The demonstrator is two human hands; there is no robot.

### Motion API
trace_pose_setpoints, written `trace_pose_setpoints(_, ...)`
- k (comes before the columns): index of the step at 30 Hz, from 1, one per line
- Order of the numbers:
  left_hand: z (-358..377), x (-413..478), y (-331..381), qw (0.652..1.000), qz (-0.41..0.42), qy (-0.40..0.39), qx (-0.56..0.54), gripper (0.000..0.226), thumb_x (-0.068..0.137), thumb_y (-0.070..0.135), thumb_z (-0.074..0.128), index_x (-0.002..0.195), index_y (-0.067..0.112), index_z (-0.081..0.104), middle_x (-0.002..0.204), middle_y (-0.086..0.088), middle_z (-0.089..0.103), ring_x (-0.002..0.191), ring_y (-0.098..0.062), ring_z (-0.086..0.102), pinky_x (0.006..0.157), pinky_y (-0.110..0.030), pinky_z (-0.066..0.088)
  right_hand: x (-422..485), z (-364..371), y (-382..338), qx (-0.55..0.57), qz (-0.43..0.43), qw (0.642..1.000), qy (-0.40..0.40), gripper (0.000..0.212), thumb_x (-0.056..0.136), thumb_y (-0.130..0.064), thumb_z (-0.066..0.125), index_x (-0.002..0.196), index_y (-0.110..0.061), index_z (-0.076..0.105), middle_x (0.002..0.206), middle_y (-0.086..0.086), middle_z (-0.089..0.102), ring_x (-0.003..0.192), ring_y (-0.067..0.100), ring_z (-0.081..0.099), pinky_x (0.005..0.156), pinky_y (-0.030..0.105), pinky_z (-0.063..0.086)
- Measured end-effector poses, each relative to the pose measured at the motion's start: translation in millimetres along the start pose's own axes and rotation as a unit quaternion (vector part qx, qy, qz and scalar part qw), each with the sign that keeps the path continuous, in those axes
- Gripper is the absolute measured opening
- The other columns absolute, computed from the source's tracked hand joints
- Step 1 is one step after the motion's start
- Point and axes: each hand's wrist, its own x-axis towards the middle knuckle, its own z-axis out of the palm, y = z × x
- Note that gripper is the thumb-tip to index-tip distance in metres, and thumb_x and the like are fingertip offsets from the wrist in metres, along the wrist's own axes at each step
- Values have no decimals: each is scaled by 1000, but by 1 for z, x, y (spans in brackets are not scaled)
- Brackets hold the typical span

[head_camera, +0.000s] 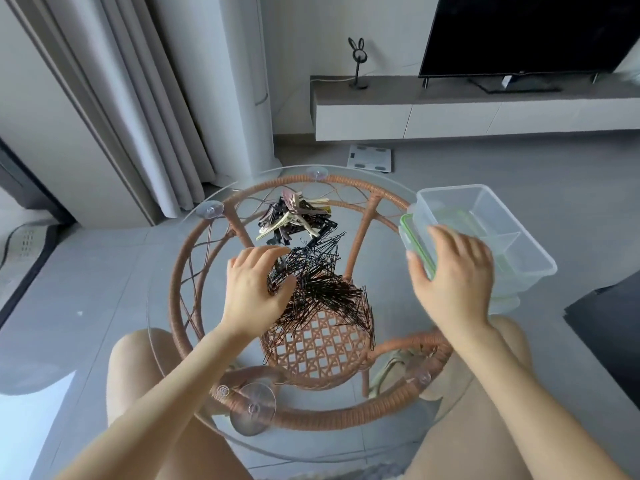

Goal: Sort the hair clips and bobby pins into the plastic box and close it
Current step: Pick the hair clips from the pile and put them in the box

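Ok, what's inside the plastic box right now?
The clear plastic box shows only its divider; no clips or pins are visible inside. The right hand covers its near corner, so that part cannot be seen.

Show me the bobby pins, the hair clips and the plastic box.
bobby pins [329,296], head view, middle of the dark pile.
hair clips [298,220], head view, centre of the heap.
plastic box [502,220], head view, bare far wall.
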Motion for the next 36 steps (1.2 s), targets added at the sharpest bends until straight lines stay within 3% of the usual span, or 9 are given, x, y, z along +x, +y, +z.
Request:
trace_pose_setpoints(5,-2,10,7,1000,21,5,19,51,80,48,40,114,18,62,119,1,62,116,-20,51,97,-30,24,4,0,36,-89,108,978,-157,27,81,-19,63,95,4,62,70,28,65,67,43,62,65,41,44)
trace_pose_setpoints(11,21,7,29,987,126,-75,64,35,82,44,53,108,25,67,118,5,63,116,-19,53,103,-39,30,0,9,31,-45,67,988,-131,10,74,-4,67,83,1,64,53,24,62,49,41,59,52,35,43)
trace_pose_setpoints(19,23,16,24,996,60,-35,52,31,84,41,52,106,25,67,113,5,65,110,-19,55,99,-36,30,-1,14,-3,-50,5,991,-122,21,58,0,80,66,-4,60,36,8,52,29,27,48,46,18,23)
trace_pose_setpoints(22,14,16,13,997,24,-19,70,32,84,40,51,106,23,67,115,1,64,111,-23,55,99,-37,30,8,16,-18,-65,16,981,-180,7,79,-8,64,83,-3,61,57,12,64,50,29,59,49,24,28)
trace_pose_setpoints(24,8,13,4,996,-11,-14,82,36,84,42,49,108,22,66,119,-2,62,115,-25,53,101,-40,31,11,14,-24,-79,37,981,-175,22,86,-19,58,101,-4,59,85,15,68,76,32,62,64,33,39)
trace_pose_setpoints(27,-2,1,-11,991,-75,-46,103,51,83,55,42,122,25,57,130,-5,55,124,-26,45,105,-43,31,-2,6,-45,1,-54,993,-101,48,82,-39,61,113,-3,58,107,13,64,93,31,60,80,39,47)
trace_pose_setpoints(31,-12,-13,-22,964,-134,-150,173,75,74,73,45,137,34,35,133,-6,47,125,-27,40,103,-41,38,-22,12,-66,61,-107,940,-319,85,75,-72,43,135,-12,37,130,6,48,113,23,49,89,34,46)
trace_pose_setpoints(33,-16,-12,-21,955,-140,-188,180,81,69,76,47,139,38,30,128,-5,47,121,-24,42,96,-37,42,-22,25,-68,44,-106,925,-363,93,71,-74,46,138,-13,29,132,7,45,117,24,44,89,33,45)
trace_pose_setpoints(36,-15,-8,-12,953,-117,-231,160,78,71,65,58,139,37,30,118,-6,51,108,-21,49,86,-31,45,-18,37,-76,68,-110,928,-351,72,78,-55,58,132,-12,37,122,8,52,117,28,46,87,35,47)
